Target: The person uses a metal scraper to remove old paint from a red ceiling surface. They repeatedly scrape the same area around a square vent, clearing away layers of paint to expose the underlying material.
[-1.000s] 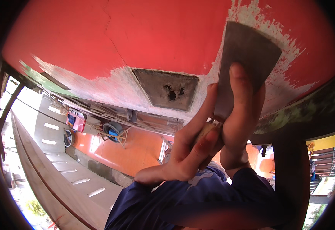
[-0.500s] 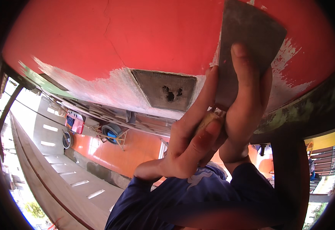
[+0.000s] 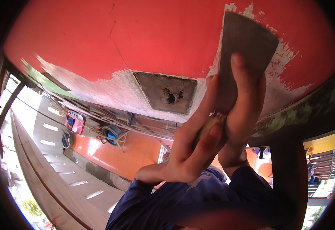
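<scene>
Both my hands hold a paint scraper (image 3: 248, 36) with a wide dark metal blade, raised against a red painted wall (image 3: 167, 34). My left hand (image 3: 188, 153) is wrapped round its light-coloured handle (image 3: 210, 128), one finger stretched along the blade's left edge. From the right, my right hand (image 3: 246, 103) closes on the tool, a finger pressed flat on the blade. Around the blade the paint is scraped away, leaving a ragged whitish patch (image 3: 284, 63). The blade hides part of that patch.
Left of my hands a dark mesh vent (image 3: 165, 92) with torn holes is set in the wall. A dark beam (image 3: 290, 115) and a post (image 3: 290, 176) stand at right. Far below lie an orange tiled floor (image 3: 137, 147), a basin (image 3: 112, 134) and a pale ledge (image 3: 41, 165).
My hands have drawn the scraper down the wall a little, toward me. More whitish scraped surface now shows above the blade's edge. Both hands keep their grip.
</scene>
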Demonstrator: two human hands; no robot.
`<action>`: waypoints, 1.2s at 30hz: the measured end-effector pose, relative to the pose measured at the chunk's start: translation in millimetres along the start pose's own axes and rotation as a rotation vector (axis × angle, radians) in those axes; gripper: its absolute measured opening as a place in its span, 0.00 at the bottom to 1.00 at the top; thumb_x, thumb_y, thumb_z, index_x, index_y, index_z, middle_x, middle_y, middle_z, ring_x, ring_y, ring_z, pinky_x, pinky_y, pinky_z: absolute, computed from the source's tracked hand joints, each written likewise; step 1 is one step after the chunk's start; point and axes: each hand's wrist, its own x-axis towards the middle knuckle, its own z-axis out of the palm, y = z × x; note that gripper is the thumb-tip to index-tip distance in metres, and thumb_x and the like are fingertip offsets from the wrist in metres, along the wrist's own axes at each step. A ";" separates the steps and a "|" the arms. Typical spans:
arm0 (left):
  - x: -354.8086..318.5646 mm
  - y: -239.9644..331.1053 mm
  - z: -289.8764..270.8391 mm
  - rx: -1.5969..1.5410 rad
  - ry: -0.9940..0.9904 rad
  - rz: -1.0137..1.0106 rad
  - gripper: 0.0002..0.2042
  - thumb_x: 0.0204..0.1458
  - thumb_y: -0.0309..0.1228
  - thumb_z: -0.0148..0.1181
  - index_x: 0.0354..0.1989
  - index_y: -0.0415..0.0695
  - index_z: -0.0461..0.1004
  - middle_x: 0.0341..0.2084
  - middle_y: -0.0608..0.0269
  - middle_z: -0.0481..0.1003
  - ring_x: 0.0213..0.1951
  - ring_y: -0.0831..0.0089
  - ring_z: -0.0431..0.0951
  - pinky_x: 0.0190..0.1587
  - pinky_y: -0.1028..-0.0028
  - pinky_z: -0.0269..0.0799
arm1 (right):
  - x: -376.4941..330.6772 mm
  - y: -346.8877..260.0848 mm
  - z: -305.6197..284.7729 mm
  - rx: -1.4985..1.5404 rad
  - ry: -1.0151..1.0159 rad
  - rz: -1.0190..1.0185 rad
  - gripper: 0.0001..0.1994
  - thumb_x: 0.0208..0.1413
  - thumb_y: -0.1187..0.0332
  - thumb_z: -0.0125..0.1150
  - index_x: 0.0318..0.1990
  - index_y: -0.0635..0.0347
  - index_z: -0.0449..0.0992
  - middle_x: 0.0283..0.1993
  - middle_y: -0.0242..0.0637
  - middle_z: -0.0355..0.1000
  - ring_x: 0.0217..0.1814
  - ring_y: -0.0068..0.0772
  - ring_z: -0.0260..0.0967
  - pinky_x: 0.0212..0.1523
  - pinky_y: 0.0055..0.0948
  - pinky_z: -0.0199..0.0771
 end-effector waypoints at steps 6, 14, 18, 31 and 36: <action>2.5 -1.5 2.4 0.037 -0.002 0.022 0.36 0.60 0.40 0.39 0.71 0.38 0.31 0.29 0.61 0.68 0.20 0.85 0.62 0.21 0.83 0.56 | 0.5 -1.1 1.0 0.117 -0.047 0.117 0.14 0.62 0.63 0.55 0.49 0.63 0.70 0.44 0.30 0.69 0.43 0.18 0.65 0.43 0.21 0.66; 3.3 -10.5 4.7 0.141 0.016 0.095 0.37 0.60 0.42 0.39 0.71 0.36 0.32 0.35 0.58 0.68 0.24 0.84 0.64 0.25 0.83 0.58 | 7.6 -5.0 -1.4 0.144 -0.122 0.100 0.15 0.62 0.63 0.55 0.51 0.63 0.70 0.45 0.31 0.70 0.46 0.19 0.65 0.46 0.21 0.65; 0.4 -14.7 9.7 0.173 0.030 0.108 0.37 0.60 0.43 0.39 0.70 0.35 0.32 0.38 0.57 0.68 0.26 0.83 0.65 0.27 0.83 0.59 | 0.9 -6.7 -4.4 0.040 -0.056 0.205 0.13 0.61 0.63 0.56 0.47 0.61 0.71 0.40 0.27 0.70 0.40 0.15 0.64 0.40 0.19 0.65; 4.8 -18.3 10.1 0.361 0.093 0.182 0.39 0.60 0.46 0.39 0.70 0.33 0.33 0.47 0.52 0.69 0.32 0.81 0.68 0.32 0.83 0.62 | 5.0 -2.2 -5.3 0.160 -0.108 0.162 0.13 0.61 0.64 0.56 0.50 0.61 0.70 0.42 0.26 0.70 0.42 0.15 0.64 0.42 0.20 0.65; 24.7 -12.1 15.7 0.384 0.130 0.335 0.38 0.60 0.45 0.40 0.70 0.33 0.35 0.49 0.51 0.68 0.38 0.75 0.71 0.40 0.80 0.64 | 19.9 -6.7 -0.8 0.200 -0.166 0.006 0.12 0.61 0.64 0.56 0.47 0.62 0.72 0.40 0.28 0.72 0.41 0.17 0.66 0.41 0.20 0.67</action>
